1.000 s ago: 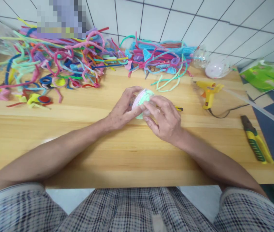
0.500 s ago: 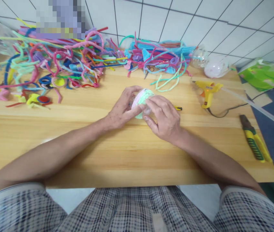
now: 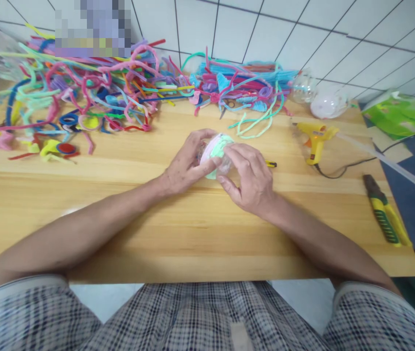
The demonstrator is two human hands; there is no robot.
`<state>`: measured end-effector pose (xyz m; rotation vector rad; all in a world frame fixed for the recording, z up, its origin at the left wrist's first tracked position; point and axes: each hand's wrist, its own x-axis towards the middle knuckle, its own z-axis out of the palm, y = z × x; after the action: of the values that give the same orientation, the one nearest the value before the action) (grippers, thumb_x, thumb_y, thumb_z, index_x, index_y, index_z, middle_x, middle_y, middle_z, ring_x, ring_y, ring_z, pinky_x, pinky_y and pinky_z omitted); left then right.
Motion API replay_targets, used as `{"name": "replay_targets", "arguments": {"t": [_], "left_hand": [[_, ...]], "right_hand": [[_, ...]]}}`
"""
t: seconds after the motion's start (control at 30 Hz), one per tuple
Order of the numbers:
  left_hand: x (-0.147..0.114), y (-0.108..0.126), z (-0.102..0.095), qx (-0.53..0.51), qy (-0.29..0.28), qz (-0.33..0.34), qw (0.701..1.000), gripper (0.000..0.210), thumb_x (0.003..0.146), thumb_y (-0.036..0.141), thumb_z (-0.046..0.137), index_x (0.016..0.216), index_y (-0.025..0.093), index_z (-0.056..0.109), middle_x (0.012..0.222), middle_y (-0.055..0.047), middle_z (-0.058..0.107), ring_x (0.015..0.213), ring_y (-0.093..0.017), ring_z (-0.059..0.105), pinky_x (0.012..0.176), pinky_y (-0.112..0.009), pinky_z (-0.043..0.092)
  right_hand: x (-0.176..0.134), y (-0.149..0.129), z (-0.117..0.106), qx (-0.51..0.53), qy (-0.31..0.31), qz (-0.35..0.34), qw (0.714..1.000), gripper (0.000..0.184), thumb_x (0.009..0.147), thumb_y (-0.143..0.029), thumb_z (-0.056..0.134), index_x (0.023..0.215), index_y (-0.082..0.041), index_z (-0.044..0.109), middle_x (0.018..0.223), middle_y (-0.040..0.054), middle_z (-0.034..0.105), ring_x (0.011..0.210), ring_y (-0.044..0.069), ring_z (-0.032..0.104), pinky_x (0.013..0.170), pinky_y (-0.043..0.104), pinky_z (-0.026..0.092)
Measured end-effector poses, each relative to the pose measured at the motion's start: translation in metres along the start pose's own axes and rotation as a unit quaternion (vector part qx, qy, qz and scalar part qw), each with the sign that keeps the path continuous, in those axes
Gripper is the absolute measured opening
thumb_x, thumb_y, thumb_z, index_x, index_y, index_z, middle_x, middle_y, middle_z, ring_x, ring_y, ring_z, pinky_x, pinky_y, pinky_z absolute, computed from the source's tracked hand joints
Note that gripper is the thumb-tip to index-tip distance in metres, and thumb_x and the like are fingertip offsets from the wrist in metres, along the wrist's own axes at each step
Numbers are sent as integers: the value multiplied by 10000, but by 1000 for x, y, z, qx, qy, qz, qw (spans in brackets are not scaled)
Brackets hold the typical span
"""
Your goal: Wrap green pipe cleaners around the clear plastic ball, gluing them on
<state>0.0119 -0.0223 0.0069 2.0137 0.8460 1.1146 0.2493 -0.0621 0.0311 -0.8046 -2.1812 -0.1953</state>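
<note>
Between my hands, above the middle of the wooden table, is a clear plastic ball (image 3: 223,166) wrapped with a lilac band and mint-green fuzzy pipe cleaner (image 3: 222,145). My left hand (image 3: 188,163) grips it from the left, with the thumb across its front and the fingers behind. From the other side, my right hand (image 3: 248,175) has its fingertips on the green strip and its thumb low by the ball. Part of the ball is hidden by fingers. A small yellow and black tool (image 3: 271,164), partly covered, lies just beyond my right hand.
Tangled pipe cleaners (image 3: 97,90) and a blue bundle (image 3: 247,73) line the back. Clear balls (image 3: 328,105) stand back right. A yellow glue gun (image 3: 315,139) with a cord and pliers (image 3: 385,209) lie to the right. A green plastic packet (image 3: 399,114) sits at the corner.
The right fingers have shifted slightly on the ball, showing a little more of the green strip. The ball stays in nearly the same place.
</note>
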Motion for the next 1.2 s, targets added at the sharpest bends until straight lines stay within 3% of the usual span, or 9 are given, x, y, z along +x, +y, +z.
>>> {"name": "replay_targets", "arguments": {"t": [0.4,0.67,0.8,0.97,1.2], "left_hand": [[1,0,0,-14,3,-10,1000,616,1099,634,657,1564,255,520,1595,-150,624,1506,-329,619,1318,-537,507],[1,3,1,-43,9,-43,998,684,1061,719,666,1546,255,529,1579,-151,624,1442,-326,647,1254,-522,559],[1,4,1,-40,10,-39,998,674,1064,714,665,1542,259,527,1581,-151,623,1478,-335,624,1305,-549,519],[1,4,0,-34,4,-33,999,656,1075,681,659,1549,248,522,1576,-157,623,1464,-330,632,1293,-546,526],[3,1,2,-47,10,-41,998,665,1049,695,690,1528,263,529,1553,-137,639,1372,-306,676,1183,-489,596]], "right_hand": [[0,0,-2,-13,-20,0,1000,554,1120,-357,635,1645,-201,552,1473,177,766,1402,361,726,1180,595,634],[-3,1,0,7,-22,41,999,600,1101,-424,640,1646,-211,508,1508,204,731,1405,391,721,1177,625,613],[-3,3,1,6,-32,39,999,573,1096,-430,649,1621,-230,535,1517,198,723,1409,396,711,1188,633,595],[-1,3,1,3,-12,27,1000,540,1106,-410,648,1601,-214,556,1471,191,740,1366,376,724,1148,602,615],[-3,6,3,19,-35,39,998,675,1052,-484,706,1643,-237,492,1523,201,689,1399,422,681,1172,674,577]]}}
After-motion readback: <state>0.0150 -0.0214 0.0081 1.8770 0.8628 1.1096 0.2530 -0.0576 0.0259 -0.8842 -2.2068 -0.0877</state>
